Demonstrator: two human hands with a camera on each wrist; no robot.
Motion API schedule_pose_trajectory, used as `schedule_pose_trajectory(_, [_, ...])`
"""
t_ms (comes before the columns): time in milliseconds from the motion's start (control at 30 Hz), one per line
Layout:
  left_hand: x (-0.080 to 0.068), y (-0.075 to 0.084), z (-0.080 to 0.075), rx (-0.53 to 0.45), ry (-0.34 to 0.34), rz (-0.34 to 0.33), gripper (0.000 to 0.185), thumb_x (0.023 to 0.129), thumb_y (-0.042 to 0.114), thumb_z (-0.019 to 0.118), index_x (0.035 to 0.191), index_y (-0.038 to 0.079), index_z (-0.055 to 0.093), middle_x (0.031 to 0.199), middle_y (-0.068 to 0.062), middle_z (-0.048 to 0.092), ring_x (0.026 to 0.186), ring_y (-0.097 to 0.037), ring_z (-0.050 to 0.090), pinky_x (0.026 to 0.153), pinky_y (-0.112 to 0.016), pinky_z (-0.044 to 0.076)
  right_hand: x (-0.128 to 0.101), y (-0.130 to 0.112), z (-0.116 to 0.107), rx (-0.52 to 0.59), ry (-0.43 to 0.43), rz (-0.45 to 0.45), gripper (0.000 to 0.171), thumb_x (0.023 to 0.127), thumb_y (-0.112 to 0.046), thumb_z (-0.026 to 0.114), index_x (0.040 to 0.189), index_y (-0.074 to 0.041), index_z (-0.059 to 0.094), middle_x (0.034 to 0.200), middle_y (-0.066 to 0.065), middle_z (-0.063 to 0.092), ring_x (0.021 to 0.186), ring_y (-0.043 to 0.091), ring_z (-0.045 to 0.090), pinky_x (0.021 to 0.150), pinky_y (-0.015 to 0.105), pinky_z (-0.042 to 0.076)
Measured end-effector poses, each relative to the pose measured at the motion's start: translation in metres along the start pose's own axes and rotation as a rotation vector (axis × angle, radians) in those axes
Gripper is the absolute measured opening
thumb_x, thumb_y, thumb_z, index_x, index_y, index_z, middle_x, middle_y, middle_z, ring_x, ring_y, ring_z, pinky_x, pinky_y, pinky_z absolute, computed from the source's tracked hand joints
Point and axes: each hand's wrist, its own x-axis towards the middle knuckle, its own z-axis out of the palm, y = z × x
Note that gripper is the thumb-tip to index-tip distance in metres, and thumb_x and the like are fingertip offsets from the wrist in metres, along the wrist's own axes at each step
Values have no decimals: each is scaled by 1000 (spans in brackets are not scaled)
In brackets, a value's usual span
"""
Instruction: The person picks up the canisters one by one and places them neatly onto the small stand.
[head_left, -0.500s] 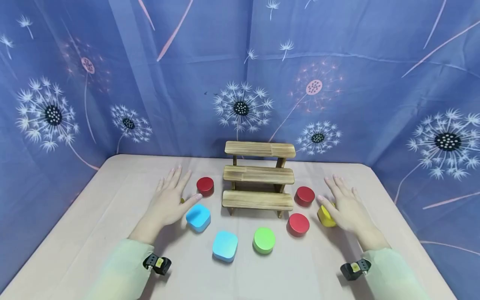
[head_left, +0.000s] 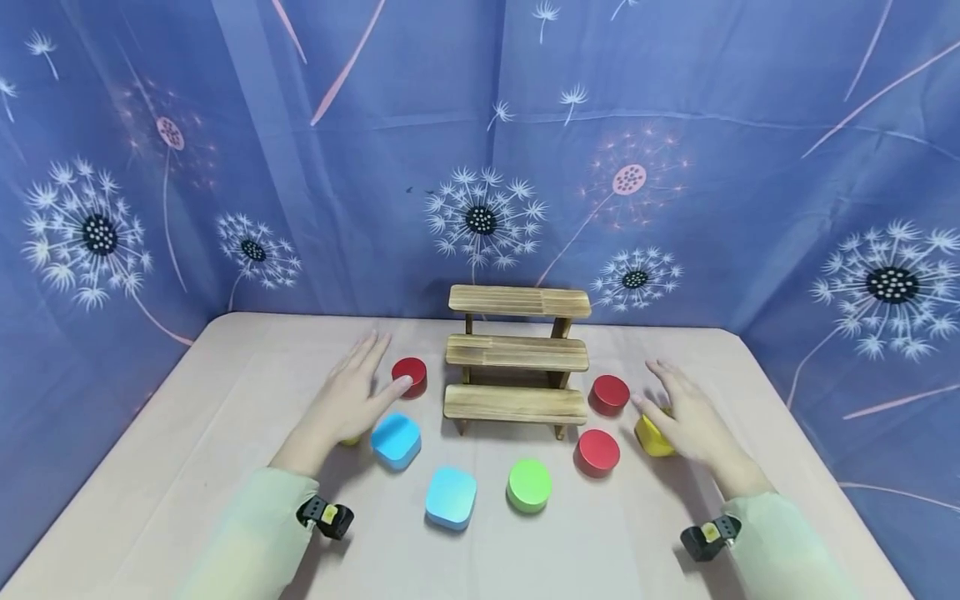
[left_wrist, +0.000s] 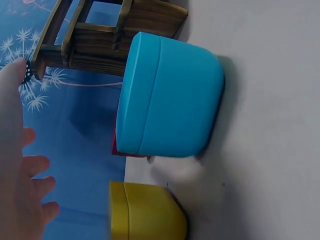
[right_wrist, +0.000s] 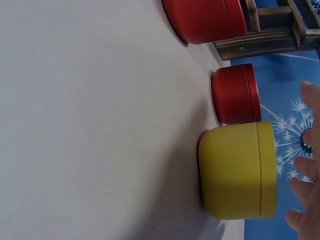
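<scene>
1. Left hand [head_left: 347,403], fingers straight and spread, holding nothing, hovering palm down over a small yellow box [left_wrist: 145,212]; thumb tip near the far-left red tin [head_left: 409,374].
2. Just right of that hand: a blue box [head_left: 396,439], resting on the table [head_left: 187,433] beside the yellow one.
3. Right hand [head_left: 686,417], fingers relaxed and open, poised above the yellow tin [right_wrist: 240,171] without gripping it.
4. Left of that tin: two red tins [head_left: 610,392] [head_left: 597,451], close together.
5. Centre, farther back: a three-step wooden shelf [head_left: 517,350].
6. Nearest the viewer: a second blue box [head_left: 451,497] and a green tin [head_left: 528,483], side by side.
</scene>
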Motion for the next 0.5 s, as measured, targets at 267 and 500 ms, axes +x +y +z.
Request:
schedule_pose_trajectory(267, [13,10,4,-145,7,6,82,90,62,47,151,14,22,155,-14,25,142,-36,24,112,-56,23,6,1,1,79,-45,76,70,91,-43,58,142,-1,35,144,28,37,130,50,34,102,66,29])
schedule_pose_trajectory(500, [19,23,8,-252,28,-3,72,89,42,61,148,13,32,148,-17,38,135,-36,37,107,-53,34,12,2,7,153,-69,108,71,89,-41,63,140,2,39,141,27,42,129,47,39,102,63,31])
